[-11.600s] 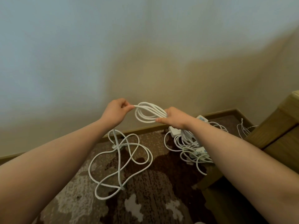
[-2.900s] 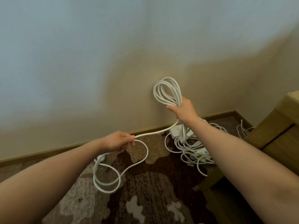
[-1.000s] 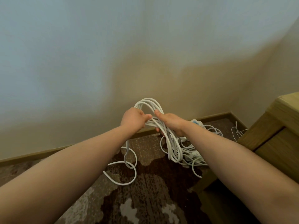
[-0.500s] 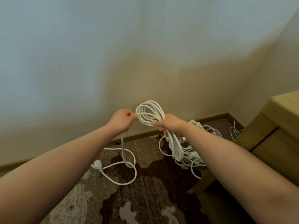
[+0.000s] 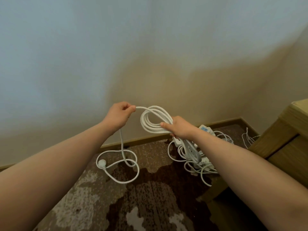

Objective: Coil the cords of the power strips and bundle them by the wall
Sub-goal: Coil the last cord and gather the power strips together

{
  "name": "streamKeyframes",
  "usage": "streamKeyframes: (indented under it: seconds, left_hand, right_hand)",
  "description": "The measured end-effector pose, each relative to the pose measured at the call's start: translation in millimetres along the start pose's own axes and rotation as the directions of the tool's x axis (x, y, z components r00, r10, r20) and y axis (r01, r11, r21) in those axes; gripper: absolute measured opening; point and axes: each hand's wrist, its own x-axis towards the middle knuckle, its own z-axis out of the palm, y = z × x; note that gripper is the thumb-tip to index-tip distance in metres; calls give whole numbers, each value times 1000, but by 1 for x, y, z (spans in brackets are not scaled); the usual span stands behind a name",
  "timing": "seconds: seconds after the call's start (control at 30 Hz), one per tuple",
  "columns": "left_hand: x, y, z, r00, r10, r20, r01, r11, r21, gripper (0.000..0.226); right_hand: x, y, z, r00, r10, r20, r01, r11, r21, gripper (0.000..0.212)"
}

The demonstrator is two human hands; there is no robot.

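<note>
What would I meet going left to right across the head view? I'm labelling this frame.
Plug → left hand → coil → right hand → power strip → thin wires → wooden furniture.

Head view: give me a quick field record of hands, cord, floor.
left hand: pinches the cord's free run
right hand: grips the coil
slack: one loose loop on the carpet
plug: on the carpet, at the slack's end
pile: power strips and cords by the wall, under the right hand
cabinet: right edge
</note>
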Motion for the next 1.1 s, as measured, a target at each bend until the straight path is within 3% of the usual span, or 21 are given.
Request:
streamKeyframes:
  seconds: [0.13,0.33,0.5,0.67,0.73,0.83,0.93,1.03,1.1]
  left_hand:
    - [-15,-20,-12,973,-25,231,10,998,66,24]
    - [-20,-34,-31,953,-51,299,37,998,55,27]
    - [-18,-34,-66,998,50,23,-55,929,366,26]
    - [-11,8,-63,964,50,-262,10,975,223,31]
    - [-11,32,-49,936,135,-324,-87,984,156,32]
    - [-9,61,-37,916,263,-303,-248,965,86,26]
    - [3,56,-49,948,117,-297,-131,991,-25,26]
    - [4,25,-67,977,-84,-197,143,940,310,31]
    - [-6,9,-64,984,-156,-91,179,897,404,38]
  right_hand:
    - [6,2,-5,982,75,-174,-35,974,226,40]
    - [13,10,-13,874,250,-417,-112,938,328,44]
    - [18,15,-19,814,322,-484,-161,925,344,51]
    - [14,10,-17,848,288,-444,-194,950,246,51]
    - [10,7,-13,918,192,-346,-144,977,158,49]
    - [4,3,-3,984,52,-173,-52,999,4,47]
    - [3,2,-3,980,25,-197,-12,998,66,42]
    - [7,3,-9,931,136,-338,-39,960,278,40]
    - [8,4,-12,904,203,-377,-79,944,319,41]
